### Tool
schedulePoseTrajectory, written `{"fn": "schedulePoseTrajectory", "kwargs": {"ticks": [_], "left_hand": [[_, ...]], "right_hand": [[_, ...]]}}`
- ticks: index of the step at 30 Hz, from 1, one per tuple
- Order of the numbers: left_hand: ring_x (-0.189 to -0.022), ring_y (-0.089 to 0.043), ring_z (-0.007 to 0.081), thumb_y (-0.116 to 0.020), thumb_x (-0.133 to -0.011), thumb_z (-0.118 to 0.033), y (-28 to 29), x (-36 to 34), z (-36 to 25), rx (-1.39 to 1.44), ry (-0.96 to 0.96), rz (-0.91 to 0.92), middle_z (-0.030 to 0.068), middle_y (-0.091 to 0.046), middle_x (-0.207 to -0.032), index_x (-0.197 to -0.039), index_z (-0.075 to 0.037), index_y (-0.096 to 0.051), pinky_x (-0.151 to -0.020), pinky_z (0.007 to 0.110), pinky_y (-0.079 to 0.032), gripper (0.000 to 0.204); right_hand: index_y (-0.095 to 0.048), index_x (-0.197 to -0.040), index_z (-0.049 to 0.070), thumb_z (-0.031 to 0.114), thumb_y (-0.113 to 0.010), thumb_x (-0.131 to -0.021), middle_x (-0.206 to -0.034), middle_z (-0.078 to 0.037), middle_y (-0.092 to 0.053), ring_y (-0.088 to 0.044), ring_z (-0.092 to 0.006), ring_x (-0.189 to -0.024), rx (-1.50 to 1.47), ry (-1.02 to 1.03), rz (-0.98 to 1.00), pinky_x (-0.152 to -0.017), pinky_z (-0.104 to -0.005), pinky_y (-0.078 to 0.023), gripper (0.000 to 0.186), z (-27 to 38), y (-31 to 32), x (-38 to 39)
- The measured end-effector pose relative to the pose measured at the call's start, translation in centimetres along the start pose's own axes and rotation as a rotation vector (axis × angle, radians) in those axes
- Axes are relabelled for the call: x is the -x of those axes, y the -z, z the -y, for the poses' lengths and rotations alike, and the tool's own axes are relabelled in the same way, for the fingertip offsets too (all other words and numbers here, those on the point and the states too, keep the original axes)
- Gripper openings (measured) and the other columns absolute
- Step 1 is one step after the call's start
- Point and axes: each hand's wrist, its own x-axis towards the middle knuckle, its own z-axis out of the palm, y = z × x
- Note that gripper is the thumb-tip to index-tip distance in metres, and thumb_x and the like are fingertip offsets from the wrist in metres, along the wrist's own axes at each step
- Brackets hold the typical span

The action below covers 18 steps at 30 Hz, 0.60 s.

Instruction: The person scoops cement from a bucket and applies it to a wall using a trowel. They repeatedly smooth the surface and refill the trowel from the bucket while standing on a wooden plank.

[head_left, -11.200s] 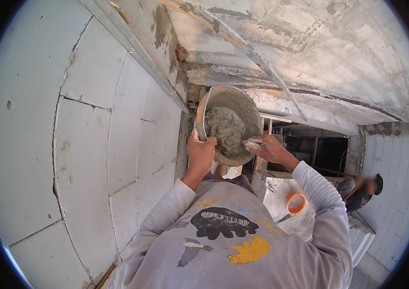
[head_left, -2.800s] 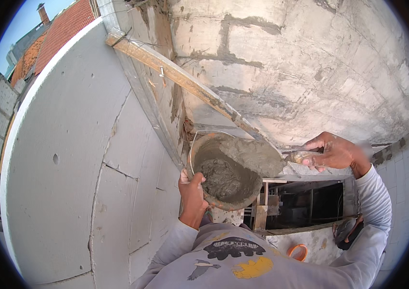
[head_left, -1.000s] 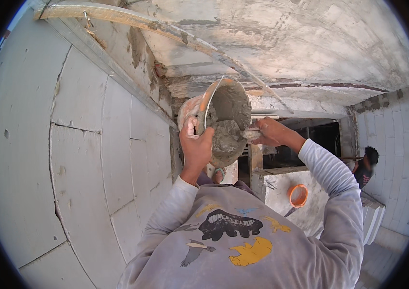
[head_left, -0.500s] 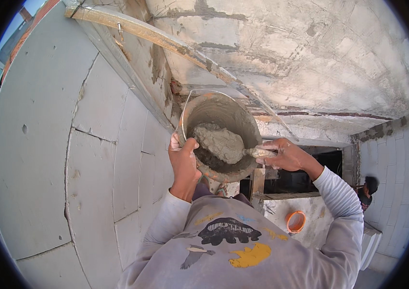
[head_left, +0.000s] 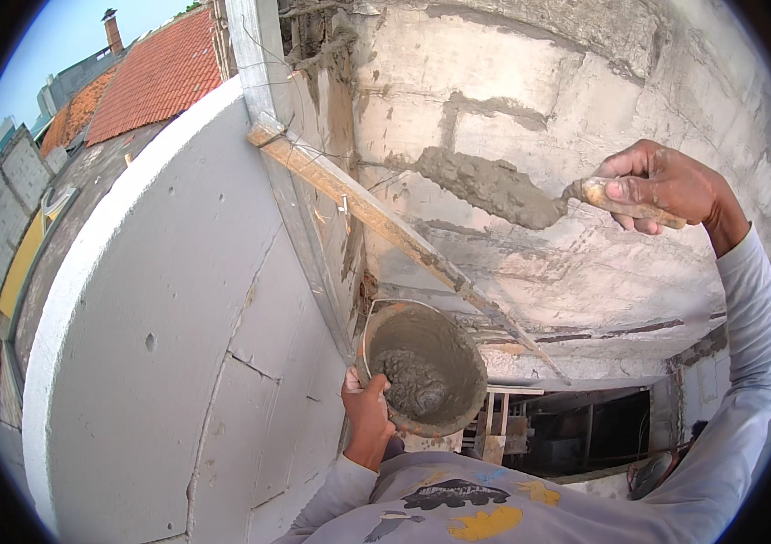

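Observation:
My right hand point(head_left: 662, 189) is closed round the wooden handle of a trowel point(head_left: 596, 193), raised in front of the wall at the upper right. Wet grey mortar point(head_left: 494, 188) lies heaped along its blade and hides most of the metal. Lower down, my left hand point(head_left: 367, 412) grips the rim of a bucket point(head_left: 469, 363), thumb over the edge, fingers partly hidden behind it. More mortar point(head_left: 413, 379) sits in the bottom of the bucket, which is tilted so its inside shows. A thin wire handle rests up along the bucket's left side.
A diagonal wooden brace point(head_left: 385, 222) crosses between me and the rough, mortar-streaked wall point(head_left: 540, 82). On my left rises a grey block wall point(head_left: 168, 363) with a pale top edge. Beneath the far wall is a dark opening point(head_left: 585, 431). Tiled roofs point(head_left: 154, 77) stand beyond.
The mortar-loaded trowel has come out of the bucket, lifted up and right by my right hand. My left hand still holds the bucket. The view has tipped upward, showing roofs.

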Motion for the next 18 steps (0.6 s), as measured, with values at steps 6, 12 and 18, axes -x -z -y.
{"fn": "schedulePoseTrajectory", "kwargs": {"ticks": [6, 12, 18], "left_hand": [[-0.077, -0.056, 0.0097, -0.056, -0.080, 0.015, 3.7, -1.1, 0.4, -0.051, -0.070, -0.076, 0.0029, -0.062, -0.093, -0.103, -0.002, -0.058, -0.071, 0.025, -0.045, 0.028], [-0.078, -0.056, 0.0105, -0.055, -0.081, 0.013, 4.6, -0.2, 0.0, -0.063, -0.069, -0.137, 0.0017, -0.060, -0.089, -0.091, -0.007, -0.052, -0.073, 0.026, -0.046, 0.023], [-0.082, -0.058, 0.0107, -0.057, -0.081, 0.012, 5.0, 1.0, 1.9, -0.082, -0.012, -0.099, 0.0031, -0.062, -0.095, -0.100, -0.005, -0.057, -0.074, 0.026, -0.047, 0.026]], "right_hand": [[-0.068, -0.109, -0.004, 0.044, -0.048, -0.106, -0.098, -0.013, -0.072, -0.067, -0.0249, -0.083, 0.344, 0.205, -0.296, -0.070, -0.0411, -0.052, 0.052, 12.2, 8.8, -13.2], [-0.073, -0.093, -0.005, 0.035, -0.059, -0.094, -0.098, -0.031, -0.071, -0.069, -0.0461, -0.098, 0.932, 0.562, -0.908, -0.086, -0.0495, -0.056, 0.043, 19.8, 3.1, -31.2], [-0.070, -0.112, -0.007, 0.036, -0.059, -0.093, -0.108, -0.031, -0.070, -0.068, -0.0481, -0.102, 0.545, 0.534, -1.169, -0.089, -0.0517, -0.056, 0.048, 15.2, 0.4, -28.1]]}}
